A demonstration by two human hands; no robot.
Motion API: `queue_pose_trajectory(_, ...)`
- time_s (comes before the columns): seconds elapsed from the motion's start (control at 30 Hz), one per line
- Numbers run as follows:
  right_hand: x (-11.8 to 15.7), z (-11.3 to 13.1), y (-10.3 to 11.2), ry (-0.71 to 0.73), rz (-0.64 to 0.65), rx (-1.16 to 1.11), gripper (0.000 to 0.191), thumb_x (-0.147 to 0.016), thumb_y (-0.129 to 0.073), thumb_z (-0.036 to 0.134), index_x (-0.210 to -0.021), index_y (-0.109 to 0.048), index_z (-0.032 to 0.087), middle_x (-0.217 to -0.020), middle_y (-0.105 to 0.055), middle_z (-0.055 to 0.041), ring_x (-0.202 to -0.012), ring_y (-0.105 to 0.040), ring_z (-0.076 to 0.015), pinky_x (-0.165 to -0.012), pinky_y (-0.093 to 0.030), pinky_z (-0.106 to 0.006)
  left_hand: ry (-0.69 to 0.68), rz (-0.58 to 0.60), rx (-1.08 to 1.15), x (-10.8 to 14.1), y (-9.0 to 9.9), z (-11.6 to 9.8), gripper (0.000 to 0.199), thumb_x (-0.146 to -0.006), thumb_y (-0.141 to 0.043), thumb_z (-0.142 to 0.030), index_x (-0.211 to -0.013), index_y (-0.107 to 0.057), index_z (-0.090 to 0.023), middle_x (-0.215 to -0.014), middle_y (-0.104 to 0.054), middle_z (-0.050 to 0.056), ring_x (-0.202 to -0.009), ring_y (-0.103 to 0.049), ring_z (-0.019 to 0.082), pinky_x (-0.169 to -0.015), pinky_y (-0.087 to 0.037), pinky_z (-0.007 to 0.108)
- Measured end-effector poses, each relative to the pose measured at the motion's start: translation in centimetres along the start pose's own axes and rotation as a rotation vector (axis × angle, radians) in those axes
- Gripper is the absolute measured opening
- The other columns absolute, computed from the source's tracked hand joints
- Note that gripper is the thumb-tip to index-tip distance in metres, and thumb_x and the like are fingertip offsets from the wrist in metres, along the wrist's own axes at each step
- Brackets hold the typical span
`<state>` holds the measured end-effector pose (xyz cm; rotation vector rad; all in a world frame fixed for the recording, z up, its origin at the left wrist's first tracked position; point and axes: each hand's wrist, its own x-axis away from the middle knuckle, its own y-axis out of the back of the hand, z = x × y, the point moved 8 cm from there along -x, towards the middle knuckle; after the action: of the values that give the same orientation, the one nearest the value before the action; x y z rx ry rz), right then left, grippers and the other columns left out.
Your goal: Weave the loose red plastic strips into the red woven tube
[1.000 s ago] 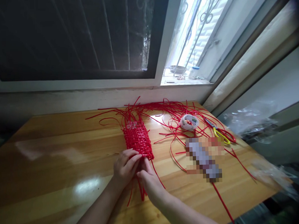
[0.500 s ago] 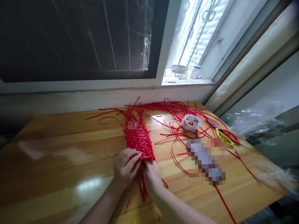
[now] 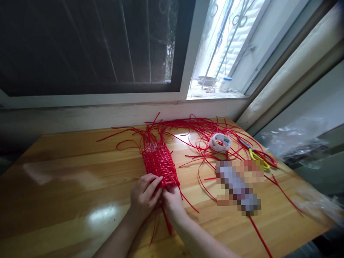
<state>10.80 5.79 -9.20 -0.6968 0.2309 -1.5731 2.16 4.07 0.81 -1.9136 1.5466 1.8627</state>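
A red woven piece (image 3: 160,163) made of thin strips lies on the wooden table, with loose strips fanning out from its far end and several hanging from its near end. My left hand (image 3: 144,192) grips its near left corner, fingers closed on the top edge. At the near right edge, my right hand (image 3: 173,202) is closed with its fingertips tucked under the weave, where they are hidden. Clear tape or plastic shows near the far end of the weave.
On the right of the wooden table (image 3: 78,185) are a tape roll (image 3: 213,143), scissors (image 3: 259,158) with yellow and red handles, a blurred-out grey object (image 3: 237,187) and tangled red strips (image 3: 188,122). Clear plastic bags (image 3: 296,145) lie beyond the right edge. A window stands behind.
The near end of the woven piece has shifted slightly toward me and right. My right hand has moved slightly down, and a loose strip now sticks out farther to its right.
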Motion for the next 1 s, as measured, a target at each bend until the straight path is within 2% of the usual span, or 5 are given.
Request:
queue_pose_trajectory(0.13,-0.1,0.9,0.6,0.062,-0.068,0.234,0.013,-0.065,-0.057,0.022,-0.073,-0.064,0.015,-0.07,-0.067,-0.0017,-0.067,-0.057,-0.0158,-0.064,-0.046,-0.026,0.05,-0.016,-0.032,0.0,0.2,0.3,0.025,-0.078,-0.058,-0.016,-0.103,-0.059,-0.02,-0.091,-0.061,0.006,-0.084,-0.058,0.016,-0.077,-0.05,0.028)
queue_pose_trajectory(0.23,0.0,1.5,0.4,0.12,-0.055,0.303,0.013,-0.064,-0.053,0.019,-0.069,-0.064,0.016,-0.067,-0.066,-0.0002,-0.066,-0.056,-0.0159,-0.066,-0.045,-0.026,0.099,-0.038,-0.023,0.1,0.2,0.6,0.022,-0.078,-0.058,-0.018,-0.1,-0.058,-0.019,-0.092,-0.06,0.006,-0.085,-0.058,0.017,-0.078,-0.05,0.029)
queue_pose_trajectory(0.47,-0.5,0.1,0.8,0.083,-0.009,0.114,0.018,-0.068,-0.057,0.027,-0.076,-0.067,0.015,-0.074,-0.068,-0.0023,-0.07,-0.057,-0.0161,-0.073,-0.046,-0.028,0.135,-0.026,0.005,0.0,0.1,0.7,0.019,-0.077,-0.058,-0.017,-0.097,-0.058,-0.018,-0.091,-0.059,0.006,-0.085,-0.057,0.017,-0.079,-0.049,0.03)
queue_pose_trajectory(0.7,-0.9,0.3,0.1,0.074,0.051,0.007,0.02,-0.069,-0.055,0.024,-0.083,-0.067,0.017,-0.077,-0.068,-0.003,-0.072,-0.059,-0.0168,-0.073,-0.046,-0.028,0.168,-0.027,0.019,-0.2,0.1,0.6,0.02,-0.075,-0.058,-0.016,-0.095,-0.057,-0.018,-0.091,-0.058,0.006,-0.085,-0.057,0.017,-0.078,-0.049,0.031)
queue_pose_trajectory(1.0,-1.3,0.5,1.0,0.061,0.031,0.073,0.01,-0.067,-0.055,0.023,-0.068,-0.063,0.018,-0.065,-0.064,-0.0004,-0.06,-0.053,-0.0149,-0.06,-0.043,-0.026,0.178,0.022,0.012,-0.3,-0.4,0.5,0.019,-0.075,-0.056,-0.016,-0.094,-0.057,-0.018,-0.091,-0.058,0.007,-0.085,-0.057,0.019,-0.079,-0.05,0.033)
